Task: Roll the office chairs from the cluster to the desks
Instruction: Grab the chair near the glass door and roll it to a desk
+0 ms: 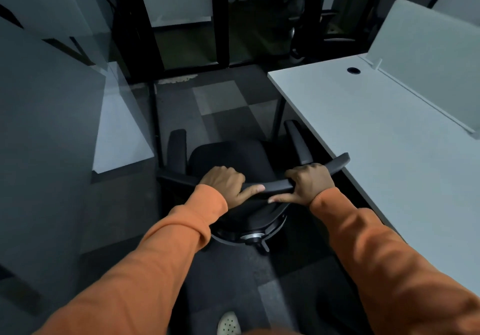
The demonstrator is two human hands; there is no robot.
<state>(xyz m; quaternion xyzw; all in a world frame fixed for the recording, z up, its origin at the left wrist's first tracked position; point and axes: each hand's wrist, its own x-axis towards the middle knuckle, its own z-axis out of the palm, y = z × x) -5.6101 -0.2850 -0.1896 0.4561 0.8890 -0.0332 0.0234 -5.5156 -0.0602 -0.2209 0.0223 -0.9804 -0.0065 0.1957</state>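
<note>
Rolling the chair (228, 158), mid-frame, beside the counter (376, 132) on the right. Left hand (224, 185) and right hand (311, 182) wrap their fingers (228, 172) round its top bar (275, 186). Next, likely, turn it and tuck it under.

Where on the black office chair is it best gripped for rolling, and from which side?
Grip the backrest's curved top bar from behind, as the left hand and right hand do, either side of centre. The bar is slim enough to wrap, and the seat faces away.
</note>
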